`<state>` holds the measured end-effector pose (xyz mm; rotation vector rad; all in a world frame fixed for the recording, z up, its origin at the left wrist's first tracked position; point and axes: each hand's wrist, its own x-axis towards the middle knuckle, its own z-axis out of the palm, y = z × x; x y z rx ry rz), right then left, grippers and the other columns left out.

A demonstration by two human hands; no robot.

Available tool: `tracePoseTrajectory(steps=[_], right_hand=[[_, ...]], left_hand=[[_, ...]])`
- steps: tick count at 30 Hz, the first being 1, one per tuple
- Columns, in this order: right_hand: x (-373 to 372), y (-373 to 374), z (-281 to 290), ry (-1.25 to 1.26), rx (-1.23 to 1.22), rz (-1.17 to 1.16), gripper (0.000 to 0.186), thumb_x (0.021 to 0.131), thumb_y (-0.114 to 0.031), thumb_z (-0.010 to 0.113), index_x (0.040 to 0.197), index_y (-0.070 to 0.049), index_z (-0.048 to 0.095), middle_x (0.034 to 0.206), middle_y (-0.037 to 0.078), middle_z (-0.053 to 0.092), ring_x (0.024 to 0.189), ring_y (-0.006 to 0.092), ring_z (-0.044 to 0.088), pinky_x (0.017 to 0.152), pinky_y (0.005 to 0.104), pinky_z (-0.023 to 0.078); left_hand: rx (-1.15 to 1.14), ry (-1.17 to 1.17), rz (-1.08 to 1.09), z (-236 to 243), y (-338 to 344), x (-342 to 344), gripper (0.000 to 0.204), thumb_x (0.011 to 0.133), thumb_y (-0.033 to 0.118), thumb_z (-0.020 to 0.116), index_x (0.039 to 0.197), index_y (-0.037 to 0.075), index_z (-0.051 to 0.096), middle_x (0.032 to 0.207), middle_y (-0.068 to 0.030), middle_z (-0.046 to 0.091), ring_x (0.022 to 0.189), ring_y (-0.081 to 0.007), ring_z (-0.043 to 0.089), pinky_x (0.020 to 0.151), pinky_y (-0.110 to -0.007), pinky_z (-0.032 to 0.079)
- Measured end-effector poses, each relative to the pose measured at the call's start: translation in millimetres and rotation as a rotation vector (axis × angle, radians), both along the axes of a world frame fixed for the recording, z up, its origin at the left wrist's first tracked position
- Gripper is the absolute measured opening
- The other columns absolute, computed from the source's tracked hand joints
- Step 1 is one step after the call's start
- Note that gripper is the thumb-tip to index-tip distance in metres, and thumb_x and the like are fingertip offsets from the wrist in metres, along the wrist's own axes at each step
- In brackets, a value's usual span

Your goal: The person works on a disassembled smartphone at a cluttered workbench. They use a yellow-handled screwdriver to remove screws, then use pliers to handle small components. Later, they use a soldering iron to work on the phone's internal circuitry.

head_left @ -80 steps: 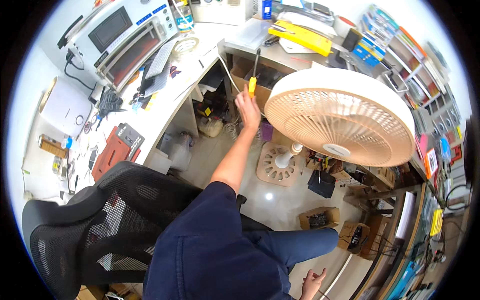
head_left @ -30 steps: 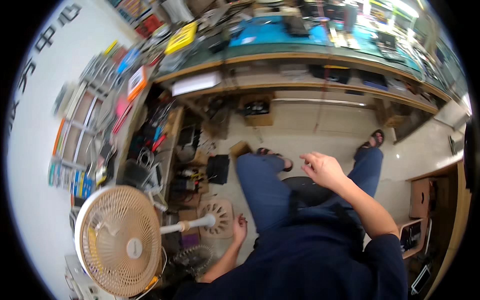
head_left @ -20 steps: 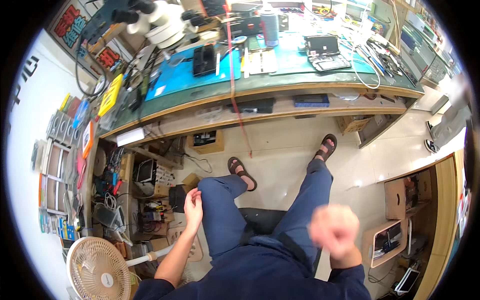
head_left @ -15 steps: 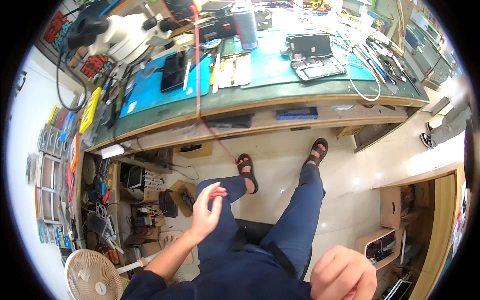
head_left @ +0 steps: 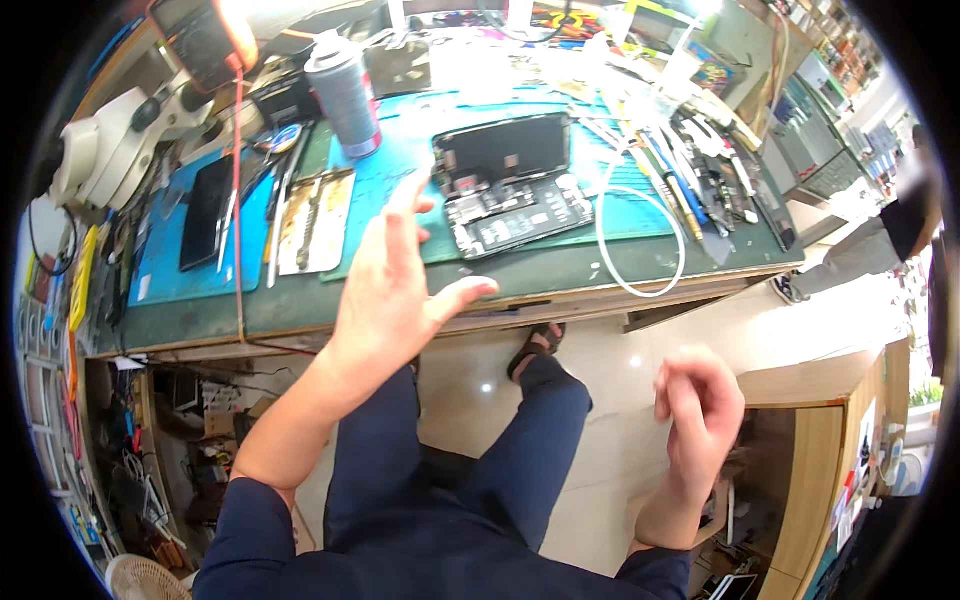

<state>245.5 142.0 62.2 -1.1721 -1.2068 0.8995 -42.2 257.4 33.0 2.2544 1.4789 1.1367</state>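
My left hand [head_left: 395, 285] reaches over the bench's front edge with fingers spread, holding nothing, just short of an opened phone [head_left: 500, 215] whose dark screen half stands raised. My right hand [head_left: 700, 405] hangs above the floor at lower right, its fingers curled, with nothing seen in them. Behind my left fingers a grey spray can [head_left: 343, 105] stands on the blue mat [head_left: 390, 130]. A dark phone [head_left: 205, 215] and a light tray with small metal parts [head_left: 310, 225] lie to the left; pens and tools [head_left: 690, 180] lie right, beside a looped white cable [head_left: 640, 292].
A white microscope [head_left: 120, 150] stands at the bench's left end, and a red cord [head_left: 239, 260] hangs over the edge. Another person [head_left: 880, 240] stands beyond the right end. A wooden cabinet [head_left: 810, 490] is at lower right, a fan [head_left: 140, 578] at lower left.
The view has swung from the fan and side desk to the bench. My left hand has let go of the yellow-handled tool and moved up toward the opened phone. My right hand has curled and risen.
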Motion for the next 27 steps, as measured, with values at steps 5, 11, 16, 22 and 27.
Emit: tracePoseTrajectory(steps=[5,11,16,22,27], right_hand=[[64,72,-19,-0.368,0.048,-0.221,0.015,0.101,-0.004,0.061,0.112,-0.002,0.071,0.087,0.0,0.064,0.07,0.0044,0.055,0.061,0.0201,0.042],[77,163,14,-0.96,0.048,-0.194,0.011,0.094,-0.013,0.073,0.098,-0.003,0.072,0.082,0.006,0.066,0.06,0.0139,0.053,0.06,0.0288,0.045],[75,181,30,-1.015,-0.038,-0.052,0.011,0.093,-0.013,0.073,0.096,-0.003,0.072,0.08,0.005,0.065,0.059,0.0135,0.051,0.058,0.029,0.044],[72,183,35,-0.988,-0.003,-0.03,0.009,0.093,-0.011,0.073,0.097,-0.003,0.073,0.082,0.005,0.065,0.059,0.0139,0.051,0.058,0.0292,0.044],[74,192,35,-1.019,0.081,0.102,0.009,0.091,-0.009,0.074,0.098,-0.003,0.072,0.085,0.006,0.067,0.063,0.0161,0.057,0.06,0.0302,0.047]], left_hand=[[-0.04,0.046,0.056,0,8,7,0.112,0.071,0.029,0.095,0.158,0.005,0.028,0.121,-0.015,0.062,0.092,-0.028,0.057,0.085,-0.041,0.051],[0.001,0.02,0.083,1,12,7,0.112,0.068,0.022,0.094,0.158,0.005,0.029,0.123,-0.012,0.067,0.087,-0.0229,0.056,0.078,-0.037,0.052],[-0.078,-0.02,0.105,2,13,9,0.114,0.066,0.02,0.094,0.159,0.004,0.029,0.125,-0.0127,0.068,0.085,-0.0225,0.058,0.079,-0.035,0.053],[-0.231,-0.143,0.11,7,17,3,0.117,0.065,0.018,0.095,0.16,0.005,0.027,0.125,-0.0108,0.068,0.085,-0.0217,0.058,0.082,-0.035,0.053],[-0.248,-0.146,0.091,4,18,-4,0.12,0.065,0.011,0.093,0.163,0.008,0.024,0.129,-0.0067,0.067,0.09,-0.0157,0.054,0.076,-0.027,0.046]])
